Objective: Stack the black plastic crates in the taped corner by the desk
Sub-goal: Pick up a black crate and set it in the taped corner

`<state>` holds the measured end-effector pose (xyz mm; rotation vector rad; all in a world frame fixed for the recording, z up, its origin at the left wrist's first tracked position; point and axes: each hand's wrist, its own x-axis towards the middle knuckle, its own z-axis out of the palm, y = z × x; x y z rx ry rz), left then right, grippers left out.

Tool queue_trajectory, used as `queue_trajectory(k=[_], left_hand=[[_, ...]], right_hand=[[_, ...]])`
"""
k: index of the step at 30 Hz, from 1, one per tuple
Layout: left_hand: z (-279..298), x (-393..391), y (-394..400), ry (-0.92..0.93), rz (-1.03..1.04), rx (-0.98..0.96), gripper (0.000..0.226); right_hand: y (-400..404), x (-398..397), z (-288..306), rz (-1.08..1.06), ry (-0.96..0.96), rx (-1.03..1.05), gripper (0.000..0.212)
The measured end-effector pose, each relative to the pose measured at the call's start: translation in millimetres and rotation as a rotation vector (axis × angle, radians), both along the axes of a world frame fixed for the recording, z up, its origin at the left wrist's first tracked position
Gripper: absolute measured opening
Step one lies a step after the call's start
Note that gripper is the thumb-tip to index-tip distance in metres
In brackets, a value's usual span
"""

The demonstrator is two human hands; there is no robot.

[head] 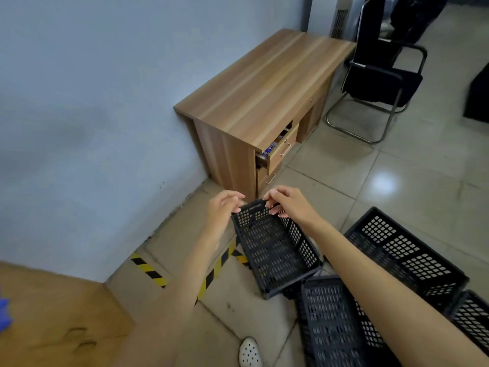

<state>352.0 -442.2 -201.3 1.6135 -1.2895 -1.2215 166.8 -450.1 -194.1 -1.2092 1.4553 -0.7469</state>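
Held crate: a black plastic crate (275, 247) is gripped at its far rim and tilted, its near bottom corner resting on the floor (397, 176) just in front of the table (264, 83); nothing is seen inside it.
Right hand: the right hand (287, 201) is closed in a pinch over the far rim of the held crate.
Left hand: the left hand (225, 207) is curled at the rim's left corner; fingertips appear to touch it, but a firm hold cannot be told.
Other crates: a second crate (404, 258) lies further from the table, to the right; a third crate (336, 321) lies nearest the viewer, partly hidden by the right forearm; a fourth crate (473, 319) is cut by the picture's edge. All look empty.
Taped corner: yellow-and-black tape (211, 271) marks a patch of floor between wall (92, 115) and table; no crate is seen standing fully inside it.
Progress: the task is judged barely begun; no stack is formed, and all crates remain to be placed.
Table drawer: the top drawer (280, 148) is ajar, with small items inside that cannot be identified.
Beyond the table: a black chair (381, 80) is seen.
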Motion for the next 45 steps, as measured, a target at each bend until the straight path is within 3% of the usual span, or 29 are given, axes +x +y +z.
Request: queue_trajectory(k=[9, 16, 22, 27, 31, 36, 39, 42, 45], left_hand=[[-90.5, -9.6, -50.8, -0.038, -0.052, 0.195, 0.017], [-170.5, -34.8, -89.3, -0.142, -0.087, 0.314, 0.019], [-254.2, -39.4, -107.9, -0.157, -0.028, 0.517, 0.020], [-336.7, -40.1, -113.9, -0.154, 0.011, 0.712, 0.032], [-397.3, -44.1, -126.9, -0.085, 0.077, 0.824, 0.039], [-472.4, -43.0, -123.5, -0.119, 0.092, 0.898, 0.060], [-511.3, -40.8, -110.4, -0.150, 0.102, 0.925, 0.055], [-547.3, -37.5, -99.4, -0.117, 0.109, 0.967, 0.082], [-583.5, -34.7, -91.8, -0.195, 0.070, 0.964, 0.089]], right_hand=[[-36.1, -30.9, -85.0, -0.073, 0.110, 0.140, 0.022], [-81.6, -74.8, -174.1, -0.005, 0.244, 0.287, 0.014], [-119.7, -124.3, -254.2, 0.023, 0.369, 0.402, 0.019], [-136.7, -155.4, -336.8, 0.003, 0.468, 0.469, 0.007], [-134.9, -167.0, -401.3, 0.022, 0.521, 0.544, 0.015], [-121.8, -164.3, -479.7, 0.061, 0.539, 0.647, 0.044], [-111.2, -156.9, -522.1, 0.081, 0.529, 0.695, 0.052], [-103.3, -152.7, -560.6, 0.051, 0.566, 0.713, 0.066], [-98.3, -157.0, -594.2, 0.019, 0.671, 0.683, 0.069]])
